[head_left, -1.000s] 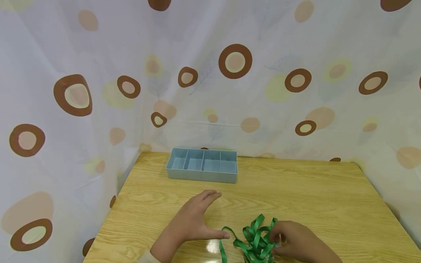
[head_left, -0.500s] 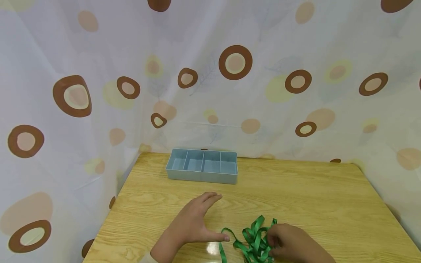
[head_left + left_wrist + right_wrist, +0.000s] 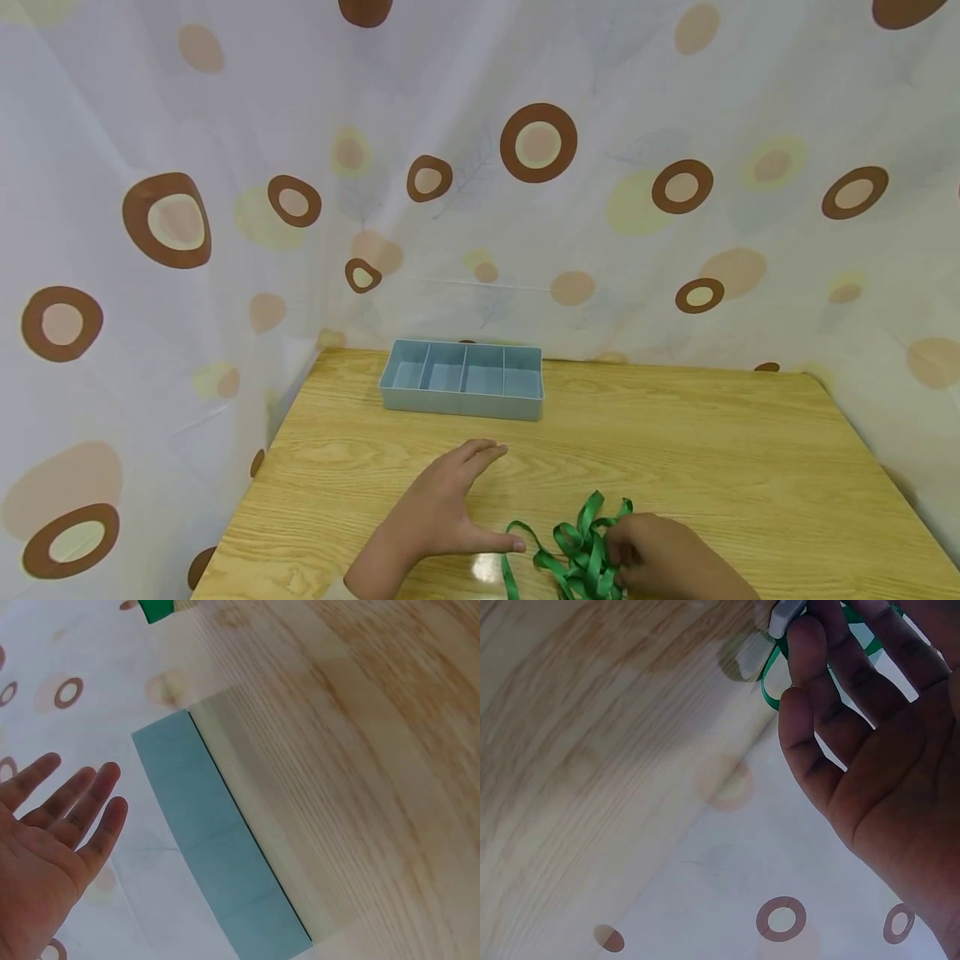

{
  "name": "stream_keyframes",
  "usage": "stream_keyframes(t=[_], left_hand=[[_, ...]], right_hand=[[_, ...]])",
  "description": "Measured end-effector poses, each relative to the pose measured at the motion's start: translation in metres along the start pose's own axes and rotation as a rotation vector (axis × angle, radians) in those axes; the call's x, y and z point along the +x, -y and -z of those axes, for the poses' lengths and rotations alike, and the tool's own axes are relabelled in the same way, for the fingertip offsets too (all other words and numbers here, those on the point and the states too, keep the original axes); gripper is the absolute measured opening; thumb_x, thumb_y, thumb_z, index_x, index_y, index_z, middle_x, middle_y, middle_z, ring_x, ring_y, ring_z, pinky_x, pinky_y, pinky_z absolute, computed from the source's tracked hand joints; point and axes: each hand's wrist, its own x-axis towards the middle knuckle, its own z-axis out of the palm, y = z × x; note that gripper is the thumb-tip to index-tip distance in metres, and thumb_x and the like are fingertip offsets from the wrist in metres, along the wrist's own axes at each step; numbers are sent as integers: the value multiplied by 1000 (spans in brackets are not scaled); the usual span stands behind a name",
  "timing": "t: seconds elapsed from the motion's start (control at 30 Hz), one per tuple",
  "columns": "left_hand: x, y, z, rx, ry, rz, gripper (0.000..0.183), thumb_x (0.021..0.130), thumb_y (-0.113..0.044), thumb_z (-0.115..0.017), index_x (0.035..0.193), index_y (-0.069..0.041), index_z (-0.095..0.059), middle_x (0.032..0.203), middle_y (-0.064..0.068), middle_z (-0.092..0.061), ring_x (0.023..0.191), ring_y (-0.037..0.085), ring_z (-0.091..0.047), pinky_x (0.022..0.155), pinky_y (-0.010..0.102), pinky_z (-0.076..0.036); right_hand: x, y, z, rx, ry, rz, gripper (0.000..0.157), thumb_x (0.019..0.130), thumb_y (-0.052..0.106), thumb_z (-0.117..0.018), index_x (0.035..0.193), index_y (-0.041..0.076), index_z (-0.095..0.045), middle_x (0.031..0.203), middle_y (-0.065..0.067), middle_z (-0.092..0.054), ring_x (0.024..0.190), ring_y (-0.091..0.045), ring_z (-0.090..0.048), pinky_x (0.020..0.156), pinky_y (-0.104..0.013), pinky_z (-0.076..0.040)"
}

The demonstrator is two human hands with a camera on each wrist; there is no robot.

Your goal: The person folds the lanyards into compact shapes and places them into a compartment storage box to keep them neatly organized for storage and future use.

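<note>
A loose tangle of shiny green ribbon (image 3: 592, 558) lies at the front of the table. My right hand (image 3: 663, 554) is at its right side, fingers curled and pinching into it. A small grey-white piece (image 3: 786, 616) with rounded edges shows at those fingertips in the right wrist view, beside a thin green loop; the thumb is hidden there. To the left, my left hand (image 3: 438, 508) holds nothing, its thumb and fingers spread wide. Its thumb tip is near a stray ribbon loop. In the left wrist view, four loosely spread fingers (image 3: 97, 799) show.
A pale blue tray (image 3: 461, 404) with several compartments in a row stands near the back of the wooden table (image 3: 712, 450). A white curtain (image 3: 615, 100) with brown rings hangs behind the table and along both sides.
My right hand has shifted slightly left into the ribbon, and the pale piece seen at its fingers a second ago is now hidden in the head view. The left hand stays almost still.
</note>
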Motion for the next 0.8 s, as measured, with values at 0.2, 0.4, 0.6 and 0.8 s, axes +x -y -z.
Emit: stream_keyframes(t=[0.2, 0.4, 0.6, 0.8], left_hand=[[-1, 0, 1, -4, 10, 16, 103, 78, -80, -78, 161, -29, -45, 160, 0, -51, 141, 24, -58, 110, 53, -54], [-1, 1, 0, 1, 1, 12, 103, 77, -81, -77, 161, -29, -46, 160, 1, -52, 140, 24, -58, 110, 52, -54], [-2, 2, 1, 3, 0, 1, 103, 78, -80, -77, 161, -28, -45, 160, 1, -52, 140, 25, -59, 109, 53, -55], [-2, 2, 1, -7, 5, 10, 102, 79, -78, -78, 161, -29, -45, 160, -1, -51, 140, 25, -58, 109, 53, -55]], right_hand=[[2, -2, 0, 3, 3, 7, 36, 85, -9, -66, 78, 25, -75, 79, 19, -65, 65, 3, -47, 59, -21, -45], [3, -2, 1, 37, -6, 8, 46, 80, -17, -58, 80, 25, -78, 82, 19, -71, 67, 3, -49, 61, -21, -45], [2, -3, 1, -31, -62, 10, 49, 85, -18, -57, 81, 29, -72, 87, 16, -61, 75, 3, -45, 66, -19, -43], [0, -2, 3, -69, -92, -58, 44, 86, -12, -69, 88, 32, -74, 97, 14, -62, 83, -3, -55, 67, -20, -46]])
